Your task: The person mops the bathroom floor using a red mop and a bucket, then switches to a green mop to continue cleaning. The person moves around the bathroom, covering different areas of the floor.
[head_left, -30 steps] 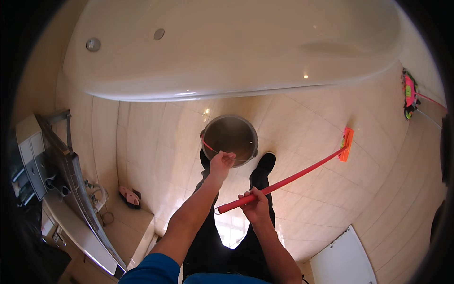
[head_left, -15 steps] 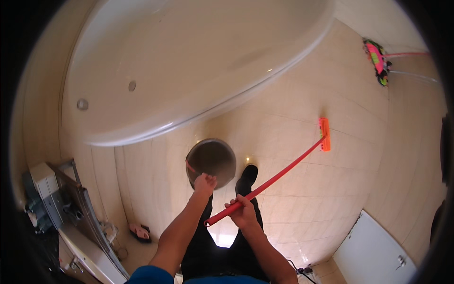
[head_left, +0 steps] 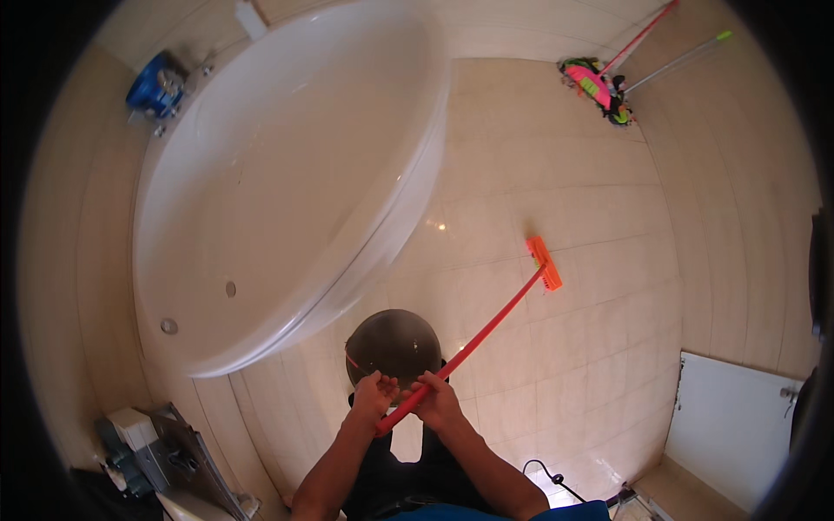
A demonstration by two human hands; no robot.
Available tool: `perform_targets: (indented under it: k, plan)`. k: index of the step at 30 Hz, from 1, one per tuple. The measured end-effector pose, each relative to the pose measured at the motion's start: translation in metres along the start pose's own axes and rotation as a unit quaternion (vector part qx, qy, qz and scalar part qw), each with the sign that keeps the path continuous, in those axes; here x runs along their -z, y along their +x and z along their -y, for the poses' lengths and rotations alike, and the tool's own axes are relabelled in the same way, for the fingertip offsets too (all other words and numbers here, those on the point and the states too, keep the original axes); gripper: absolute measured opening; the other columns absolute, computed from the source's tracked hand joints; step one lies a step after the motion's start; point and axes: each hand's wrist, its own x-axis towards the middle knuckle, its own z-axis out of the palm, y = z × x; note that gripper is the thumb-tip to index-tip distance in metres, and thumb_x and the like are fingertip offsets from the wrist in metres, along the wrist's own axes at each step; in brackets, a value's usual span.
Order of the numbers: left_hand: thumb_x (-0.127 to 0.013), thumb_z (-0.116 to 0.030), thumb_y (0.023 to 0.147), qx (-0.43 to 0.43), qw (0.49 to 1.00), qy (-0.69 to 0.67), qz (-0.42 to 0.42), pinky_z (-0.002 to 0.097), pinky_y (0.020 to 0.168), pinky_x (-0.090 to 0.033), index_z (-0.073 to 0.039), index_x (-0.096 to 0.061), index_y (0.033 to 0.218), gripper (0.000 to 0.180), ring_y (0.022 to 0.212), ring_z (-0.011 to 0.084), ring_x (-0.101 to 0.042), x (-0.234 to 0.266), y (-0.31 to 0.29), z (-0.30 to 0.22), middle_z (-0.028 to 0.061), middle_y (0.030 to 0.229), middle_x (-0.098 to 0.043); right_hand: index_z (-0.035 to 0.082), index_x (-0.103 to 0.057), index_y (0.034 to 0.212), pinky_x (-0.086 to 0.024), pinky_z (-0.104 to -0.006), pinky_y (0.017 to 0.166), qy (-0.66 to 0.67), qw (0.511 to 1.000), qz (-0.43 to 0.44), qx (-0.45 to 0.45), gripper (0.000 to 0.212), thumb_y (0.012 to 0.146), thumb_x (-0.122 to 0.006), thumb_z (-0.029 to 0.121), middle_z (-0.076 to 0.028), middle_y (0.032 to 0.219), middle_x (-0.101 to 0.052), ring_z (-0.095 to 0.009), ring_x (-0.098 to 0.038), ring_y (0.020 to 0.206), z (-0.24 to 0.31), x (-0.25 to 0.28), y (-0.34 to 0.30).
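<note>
My right hand (head_left: 437, 401) is closed around the red pole of a broom (head_left: 489, 330), near its top end. The pole slants away to the right, down to an orange head (head_left: 546, 263) with bristles on the tiled floor. My left hand (head_left: 378, 396) is closed at the near rim of a round dark-grey bucket (head_left: 393, 345), left of the pole. A thin reddish handle runs along the bucket's left inner side toward these fingers. The bucket, with murky liquid inside, is in front of my legs.
A large white bathtub (head_left: 287, 174) curves along the left, a blue container (head_left: 158, 85) at its far edge. Mop heads (head_left: 598, 89) with poles lean in the far right corner. A white door (head_left: 734, 417) is at right. Grey and white items (head_left: 165, 451) sit at lower left.
The view has turned and shifted, showing more of the bathtub and the far corner. My hands are closer together, and the bucket appears nearer my body. The broom's head appears farther left.
</note>
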Motion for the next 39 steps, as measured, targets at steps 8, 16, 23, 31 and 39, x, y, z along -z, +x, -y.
perform_targets:
  k: [8,16,23,31,39]
  plan:
    - [-0.05,-0.014,0.074,-0.011,0.989,0.127,0.073,0.0353,0.063,-0.039,-0.007,-0.047,0.068,0.01,0.068,0.0213,-0.051,-0.093,-0.017,-0.003,0.0056,0.065,-0.047,0.009,-0.041,0.062,-0.035,-0.0278,0.046,0.087,0.991,-0.053,0.092,0.016,0.075,-0.047,0.015,-0.002,0.053,-0.039,-0.014,-0.039,0.047,0.064,-0.03,0.008]
    - [-0.055,-0.013,0.07,0.0,0.966,0.237,0.103,0.0329,0.058,-0.039,-0.009,-0.047,0.068,0.008,0.06,0.0175,-0.05,-0.198,-0.01,0.004,0.002,0.063,-0.047,0.014,-0.032,0.055,-0.026,-0.0231,0.034,0.132,0.972,-0.095,0.169,0.028,0.078,-0.046,0.017,0.004,0.042,-0.027,-0.008,-0.029,0.034,0.136,-0.046,0.002]
    - [-0.054,-0.01,0.068,0.007,0.942,0.316,0.113,0.0313,0.058,-0.039,-0.008,-0.049,0.071,0.006,0.061,0.0165,-0.05,-0.282,-0.014,-0.003,0.0029,0.064,-0.048,0.013,-0.034,0.058,-0.028,-0.0239,0.035,0.199,0.967,-0.07,0.144,0.024,0.075,-0.05,0.014,0.003,0.045,-0.031,-0.009,-0.029,0.035,0.181,-0.045,0.012]
    - [-0.051,-0.005,0.067,-0.023,0.926,0.366,0.087,0.0338,0.059,-0.04,-0.005,-0.048,0.07,0.005,0.064,0.0185,-0.051,-0.38,-0.007,-0.005,0.0062,0.066,-0.048,0.013,-0.031,0.055,-0.026,-0.0239,0.034,0.178,0.966,-0.09,0.163,0.026,0.073,-0.05,0.011,0.003,0.044,-0.029,-0.01,-0.029,0.035,0.247,-0.093,0.021]
    - [-0.05,-0.004,0.064,-0.007,0.929,0.353,0.106,0.036,0.064,-0.039,-0.005,-0.047,0.066,0.004,0.066,0.0195,-0.05,-0.475,0.006,0.017,0.0055,0.066,-0.047,0.012,-0.033,0.054,-0.027,-0.0232,0.035,0.197,0.962,-0.103,0.157,0.025,0.073,-0.05,0.011,0.002,0.043,-0.03,-0.01,-0.029,0.035,0.356,-0.114,0.001]
